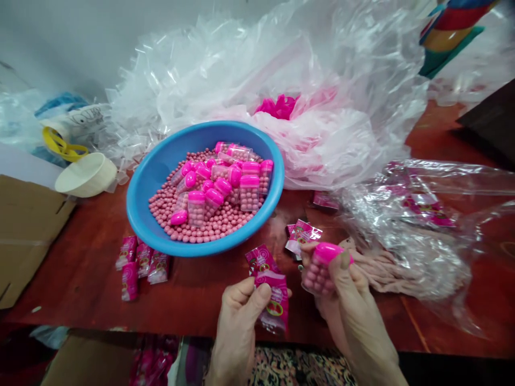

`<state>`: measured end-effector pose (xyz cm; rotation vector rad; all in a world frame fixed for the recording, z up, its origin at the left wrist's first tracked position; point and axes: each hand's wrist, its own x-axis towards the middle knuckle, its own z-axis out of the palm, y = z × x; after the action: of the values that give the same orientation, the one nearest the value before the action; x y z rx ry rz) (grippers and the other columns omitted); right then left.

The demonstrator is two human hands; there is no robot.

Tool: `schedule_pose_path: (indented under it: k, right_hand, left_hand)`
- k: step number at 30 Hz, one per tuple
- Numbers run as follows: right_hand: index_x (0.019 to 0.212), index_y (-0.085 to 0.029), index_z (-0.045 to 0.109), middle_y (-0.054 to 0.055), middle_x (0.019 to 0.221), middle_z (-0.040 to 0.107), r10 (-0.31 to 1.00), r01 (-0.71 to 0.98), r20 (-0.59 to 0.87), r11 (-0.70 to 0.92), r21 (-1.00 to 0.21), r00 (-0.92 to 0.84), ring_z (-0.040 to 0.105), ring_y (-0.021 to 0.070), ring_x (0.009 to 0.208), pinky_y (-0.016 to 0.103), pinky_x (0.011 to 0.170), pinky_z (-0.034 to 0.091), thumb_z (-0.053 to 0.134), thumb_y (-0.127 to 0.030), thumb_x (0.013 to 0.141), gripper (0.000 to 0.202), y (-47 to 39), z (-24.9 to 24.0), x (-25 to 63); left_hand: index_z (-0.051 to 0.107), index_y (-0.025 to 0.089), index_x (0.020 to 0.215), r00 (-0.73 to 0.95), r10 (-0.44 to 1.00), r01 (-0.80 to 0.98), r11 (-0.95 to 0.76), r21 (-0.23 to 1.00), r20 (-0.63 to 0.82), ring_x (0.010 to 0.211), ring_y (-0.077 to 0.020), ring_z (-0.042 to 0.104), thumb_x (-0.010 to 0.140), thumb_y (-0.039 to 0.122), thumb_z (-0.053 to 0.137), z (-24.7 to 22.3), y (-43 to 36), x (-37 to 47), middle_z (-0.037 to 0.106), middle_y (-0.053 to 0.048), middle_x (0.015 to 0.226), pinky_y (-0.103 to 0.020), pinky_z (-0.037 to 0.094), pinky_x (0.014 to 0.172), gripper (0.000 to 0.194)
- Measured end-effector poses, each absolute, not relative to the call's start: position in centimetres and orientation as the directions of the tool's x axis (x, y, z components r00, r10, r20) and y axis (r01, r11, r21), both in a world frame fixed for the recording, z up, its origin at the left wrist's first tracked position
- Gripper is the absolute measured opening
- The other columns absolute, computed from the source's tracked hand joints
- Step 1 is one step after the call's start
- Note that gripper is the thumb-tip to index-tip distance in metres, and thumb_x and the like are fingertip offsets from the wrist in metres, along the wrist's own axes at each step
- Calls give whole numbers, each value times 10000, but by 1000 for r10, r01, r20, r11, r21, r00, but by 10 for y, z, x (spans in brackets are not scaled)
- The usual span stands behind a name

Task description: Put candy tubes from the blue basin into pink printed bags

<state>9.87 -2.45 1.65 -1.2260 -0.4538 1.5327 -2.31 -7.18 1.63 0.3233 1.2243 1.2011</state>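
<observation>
My left hand pinches a pink printed sachet between thumb and fingers, low over the front of the table. In my right hand is a small clear container of pink balls with a bright pink lid, gripped between thumb and fingers and tilted. The sachet and the container are apart. Just beyond my hands lie more pink sachets on the red table. A blue basin holds loose pink balls and several filled, pink-lidded containers.
Several filled sachets lie left of the basin. A white bowl and cardboard box stand further left. Large clear plastic bags fill the back. At right, a crinkled clear bag lies by beige cloth strands.
</observation>
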Motion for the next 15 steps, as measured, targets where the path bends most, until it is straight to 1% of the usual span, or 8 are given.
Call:
schedule_pose_path:
  k: [3, 5, 8, 10, 12, 15]
  right_hand:
    - [695, -226, 722, -53, 507, 589, 869, -541, -481, -353, -763, 112, 510, 52, 424, 155, 433, 472, 808, -627, 476, 465, -20, 28, 96]
    - [744, -234, 733, -50, 536, 605, 878, -567, -473, -355, -743, 70, 518, 52, 434, 153, 433, 469, 824, -595, 485, 453, -18, 31, 94]
    - [857, -243, 731, -28, 625, 644, 913, -568, -408, -349, -745, -27, 539, 77, 476, 191, 455, 477, 784, -576, 596, 426, -18, 30, 89]
    - [895, -253, 723, -18, 673, 659, 919, -568, -388, -357, -742, -71, 552, 93, 509, 210, 476, 476, 766, -557, 641, 398, -19, 25, 86]
    - [901, -252, 721, -11, 690, 664, 913, -571, -396, -376, -729, -95, 551, 100, 518, 218, 480, 470, 767, -546, 646, 392, -22, 19, 83]
    - [910, -242, 723, -4, 687, 662, 901, -586, -417, -404, -703, -121, 537, 100, 518, 219, 483, 461, 762, -552, 649, 408, -26, 11, 80]
  left_hand:
    - [728, 147, 590, -123, 842, -466, 419, 779, -526, 472, -98, 504, 712, 308, 756, 13, -77, -19, 618, 5, 500, -223, 423, 536, 204]
    - [691, 149, 519, -116, 848, -450, 420, 788, -518, 449, -103, 476, 687, 330, 770, 12, -77, -16, 561, 17, 449, -237, 419, 524, 259]
    - [671, 152, 484, -112, 841, -447, 433, 783, -529, 444, -121, 482, 654, 366, 788, 11, -77, -14, 525, 16, 413, -247, 416, 493, 298]
    - [652, 150, 465, -134, 826, -452, 440, 776, -547, 434, -115, 478, 643, 400, 790, 11, -76, -12, 515, 18, 407, -231, 408, 453, 337]
    - [649, 143, 475, -133, 814, -459, 455, 763, -566, 418, -105, 473, 657, 443, 770, 10, -75, -11, 519, 16, 413, -215, 410, 415, 371]
    - [684, 134, 541, -64, 806, -480, 492, 726, -589, 389, -103, 490, 701, 490, 720, 7, -74, -9, 554, 2, 425, -211, 440, 386, 392]
